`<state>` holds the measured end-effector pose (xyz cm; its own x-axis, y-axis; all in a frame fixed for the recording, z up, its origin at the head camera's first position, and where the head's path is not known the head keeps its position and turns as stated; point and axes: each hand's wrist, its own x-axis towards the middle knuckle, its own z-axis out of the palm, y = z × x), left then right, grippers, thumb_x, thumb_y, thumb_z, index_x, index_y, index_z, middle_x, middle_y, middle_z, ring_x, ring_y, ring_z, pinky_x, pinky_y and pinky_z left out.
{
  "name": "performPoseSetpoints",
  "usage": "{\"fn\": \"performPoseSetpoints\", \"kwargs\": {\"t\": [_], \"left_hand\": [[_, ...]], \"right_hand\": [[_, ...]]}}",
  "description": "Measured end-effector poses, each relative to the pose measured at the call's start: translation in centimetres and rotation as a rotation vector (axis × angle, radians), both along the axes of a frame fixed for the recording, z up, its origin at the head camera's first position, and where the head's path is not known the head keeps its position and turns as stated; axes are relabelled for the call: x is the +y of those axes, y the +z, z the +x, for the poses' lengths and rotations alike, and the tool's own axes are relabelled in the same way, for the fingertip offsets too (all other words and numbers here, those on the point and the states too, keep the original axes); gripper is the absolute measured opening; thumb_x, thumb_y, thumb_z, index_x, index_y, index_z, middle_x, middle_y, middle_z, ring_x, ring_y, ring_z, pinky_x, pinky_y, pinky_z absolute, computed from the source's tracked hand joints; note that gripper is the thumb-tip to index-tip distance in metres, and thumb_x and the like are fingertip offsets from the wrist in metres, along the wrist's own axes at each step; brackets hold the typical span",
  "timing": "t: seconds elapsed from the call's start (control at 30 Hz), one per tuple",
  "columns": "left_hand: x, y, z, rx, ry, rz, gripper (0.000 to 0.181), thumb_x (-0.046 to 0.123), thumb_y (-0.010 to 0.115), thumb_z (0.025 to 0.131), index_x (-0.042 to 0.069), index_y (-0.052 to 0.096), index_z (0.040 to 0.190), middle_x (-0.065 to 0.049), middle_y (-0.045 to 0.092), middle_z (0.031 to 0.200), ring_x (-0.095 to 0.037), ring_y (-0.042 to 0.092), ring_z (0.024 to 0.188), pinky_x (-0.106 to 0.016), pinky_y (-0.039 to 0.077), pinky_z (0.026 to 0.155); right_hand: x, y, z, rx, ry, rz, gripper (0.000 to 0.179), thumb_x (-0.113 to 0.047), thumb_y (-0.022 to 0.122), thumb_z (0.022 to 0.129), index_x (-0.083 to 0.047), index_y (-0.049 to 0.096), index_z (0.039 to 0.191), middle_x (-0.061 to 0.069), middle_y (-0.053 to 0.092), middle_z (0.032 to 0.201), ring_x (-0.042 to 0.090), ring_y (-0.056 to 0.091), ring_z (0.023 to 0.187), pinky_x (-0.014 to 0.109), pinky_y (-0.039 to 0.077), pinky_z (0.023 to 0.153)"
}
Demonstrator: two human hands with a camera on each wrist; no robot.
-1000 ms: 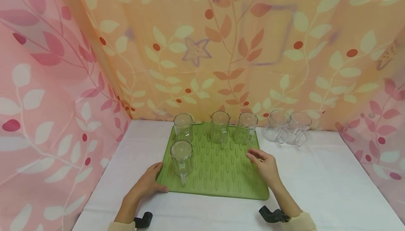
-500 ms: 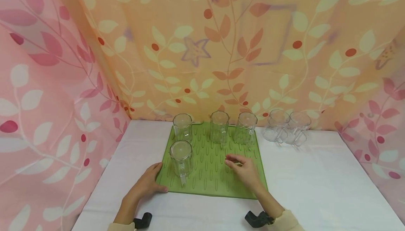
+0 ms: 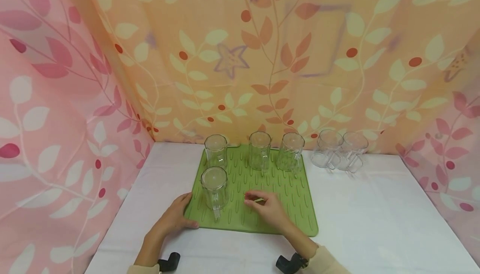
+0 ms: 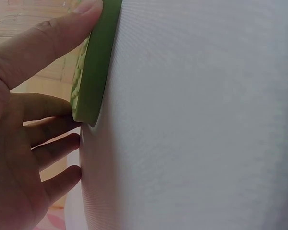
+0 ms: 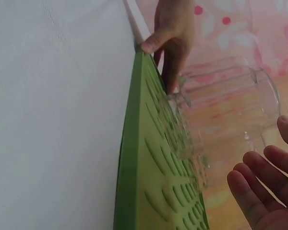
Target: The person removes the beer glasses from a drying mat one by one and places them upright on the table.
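Note:
My left hand point(image 3: 175, 214) rests at the near left corner of a green drying mat point(image 3: 296, 207), its thumb on the front edge and its fingers along the left side. In the left wrist view the thumb point(image 4: 33, 48) lies against the mat's edge, the fingers fairly straight. My right hand point(image 3: 267, 209) hovers over the mat's front half, fingers loosely curved around nothing. Just left of it a clear glass mug point(image 3: 215, 186) stands upside down, handle toward me. In the right wrist view those fingers point(image 5: 264, 167) are apart from the glass mug point(image 5: 225, 96).
Along the mat's back row stand more upside-down glass mugs: one at left point(image 3: 216, 151), one in the middle point(image 3: 259, 151) and one at right point(image 3: 291, 152). Two further glass mugs point(image 3: 326, 149) stand close together on the white tablecloth point(image 3: 375, 207). Patterned curtains point(image 3: 232, 23) enclose the table.
My right hand has moved left across the mat, from its right side toward the front left mug. The left hand has stayed at the mat's corner, and the mugs have not moved.

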<state>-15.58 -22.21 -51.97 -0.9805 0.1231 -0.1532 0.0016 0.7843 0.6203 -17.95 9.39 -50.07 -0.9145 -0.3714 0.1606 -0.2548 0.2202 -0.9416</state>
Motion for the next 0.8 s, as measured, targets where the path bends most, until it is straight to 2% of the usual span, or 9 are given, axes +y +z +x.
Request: {"fn": "performPoseSetpoints", "kwargs": {"t": [0.13, 0.27, 0.37, 0.53, 0.73, 0.8], "left_hand": [[0.0, 0.1, 0.0, 0.001, -0.003, 0.000, 0.108, 0.025, 0.092, 0.060, -0.008, 0.036, 0.145, -0.029, 0.038, 0.149, -0.050, 0.034, 0.138, -0.063, 0.032, 0.111], [0.0, 0.2, 0.0, -0.003, -0.004, 0.001, 0.109, 0.026, 0.092, 0.059, -0.008, 0.035, 0.146, -0.029, 0.038, 0.149, -0.050, 0.034, 0.138, -0.063, 0.031, 0.112], [0.0, 0.2, 0.0, -0.006, -0.005, 0.001, 0.110, 0.026, 0.092, 0.059, -0.008, 0.035, 0.146, -0.029, 0.038, 0.149, -0.050, 0.034, 0.139, -0.063, 0.032, 0.112], [0.0, 0.2, 0.0, 0.004, -0.010, 0.003, 0.109, 0.025, 0.093, 0.058, -0.008, 0.036, 0.145, -0.029, 0.039, 0.148, -0.050, 0.035, 0.138, -0.063, 0.033, 0.111], [0.0, 0.2, 0.0, 0.017, -0.019, -0.004, 0.109, 0.025, 0.093, 0.058, -0.009, 0.036, 0.145, -0.029, 0.040, 0.147, -0.050, 0.036, 0.137, -0.063, 0.033, 0.110], [0.0, 0.1, 0.0, 0.017, -0.019, -0.005, 0.108, 0.025, 0.093, 0.059, -0.009, 0.037, 0.144, -0.029, 0.040, 0.147, -0.050, 0.036, 0.137, -0.063, 0.034, 0.110]], "right_hand": [[-1.1, -0.2, 0.3, 0.011, 0.070, -0.032, 0.034, -0.015, 0.070, 0.089, 0.007, 0.067, 0.114, 0.026, 0.069, 0.109, 0.030, 0.068, 0.100, 0.019, 0.057, 0.082], [-2.1, -0.5, 0.4, -0.022, 0.116, -0.062, 0.036, -0.015, 0.069, 0.090, 0.010, 0.065, 0.115, 0.029, 0.067, 0.112, 0.041, 0.065, 0.104, 0.018, 0.056, 0.084], [-2.8, -0.8, 0.5, -0.026, 0.137, -0.071, 0.036, -0.013, 0.069, 0.089, 0.011, 0.065, 0.115, 0.030, 0.067, 0.112, 0.039, 0.067, 0.102, 0.018, 0.056, 0.084], [-3.9, -1.3, 0.8, -0.017, 0.160, -0.072, 0.034, -0.011, 0.070, 0.088, 0.011, 0.065, 0.115, 0.028, 0.068, 0.111, 0.030, 0.071, 0.097, 0.018, 0.057, 0.083], [-5.2, -1.6, 1.1, 0.019, 0.215, -0.092, 0.032, -0.008, 0.068, 0.089, 0.011, 0.065, 0.114, 0.028, 0.068, 0.111, 0.040, 0.069, 0.097, 0.020, 0.058, 0.084], [-5.5, -1.6, 1.3, 0.036, 0.220, -0.086, 0.031, -0.009, 0.068, 0.089, 0.011, 0.066, 0.113, 0.028, 0.069, 0.111, 0.040, 0.069, 0.098, 0.020, 0.058, 0.084]]}}
